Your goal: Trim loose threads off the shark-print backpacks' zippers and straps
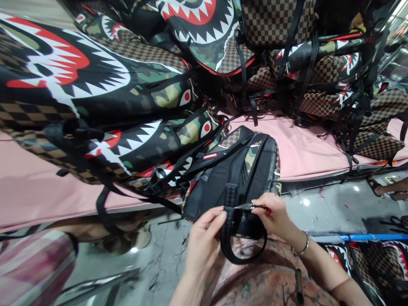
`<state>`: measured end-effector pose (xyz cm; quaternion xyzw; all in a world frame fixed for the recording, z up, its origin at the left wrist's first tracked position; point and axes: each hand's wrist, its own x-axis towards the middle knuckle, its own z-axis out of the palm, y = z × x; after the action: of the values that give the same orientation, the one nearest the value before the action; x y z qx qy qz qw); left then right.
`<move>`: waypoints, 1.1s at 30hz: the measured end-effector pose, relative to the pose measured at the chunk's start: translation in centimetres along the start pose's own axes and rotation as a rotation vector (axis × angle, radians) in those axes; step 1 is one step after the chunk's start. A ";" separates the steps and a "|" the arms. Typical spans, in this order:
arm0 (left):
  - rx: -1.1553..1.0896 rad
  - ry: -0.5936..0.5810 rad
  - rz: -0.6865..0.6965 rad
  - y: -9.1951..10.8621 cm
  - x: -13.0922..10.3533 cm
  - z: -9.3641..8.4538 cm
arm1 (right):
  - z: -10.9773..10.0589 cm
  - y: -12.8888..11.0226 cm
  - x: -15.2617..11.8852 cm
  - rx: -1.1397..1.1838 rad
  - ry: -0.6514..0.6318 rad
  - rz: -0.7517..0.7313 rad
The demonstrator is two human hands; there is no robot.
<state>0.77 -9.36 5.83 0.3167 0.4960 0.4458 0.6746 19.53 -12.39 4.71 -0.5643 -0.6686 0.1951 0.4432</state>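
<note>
A black-backed backpack (204, 195) with checkered and camouflage patches lies before me, partly over the pink table's edge. A looped black strap (227, 242) hangs from its near end. My left hand (207, 229) pinches this strap between thumb and fingers. In my right hand (274, 214) is a pair of small snips (244, 207), fingers closed round the handles. The metal tip points left and meets the strap beside my left fingertips. Whether the blades are apart is too small to tell.
Large shark-mouth backpacks (105, 80) are piled at the left on the pink table (306, 148). More checkered backpacks (328, 104) crowd the far right, straps hanging down. Another person's plaid-clothed leg (35, 267) is at the lower left. Further bags (366, 263) sit low at the right.
</note>
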 end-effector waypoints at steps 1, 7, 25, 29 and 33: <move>-0.003 -0.063 0.011 0.4 0.2 -0.9 | 0.1 0.4 -0.1 0.094 0.063 0.091; 0.277 -0.305 -0.019 1.3 2.1 -2.1 | 0.9 3.8 -1.6 0.429 0.080 0.527; -0.047 -0.015 -0.053 -3.2 5.7 4.5 | 2.8 4.5 -1.2 0.399 0.133 0.503; -0.196 -0.068 -0.217 -3.8 6.0 5.5 | 2.6 4.5 -0.5 0.527 0.107 0.515; -0.005 -0.101 -0.137 -4.5 6.4 5.1 | 2.7 4.8 -0.8 0.606 0.105 0.597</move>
<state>7.60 -5.20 0.97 0.3026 0.4806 0.3832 0.7285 20.06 -11.07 -0.64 -0.5866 -0.3652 0.4734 0.5463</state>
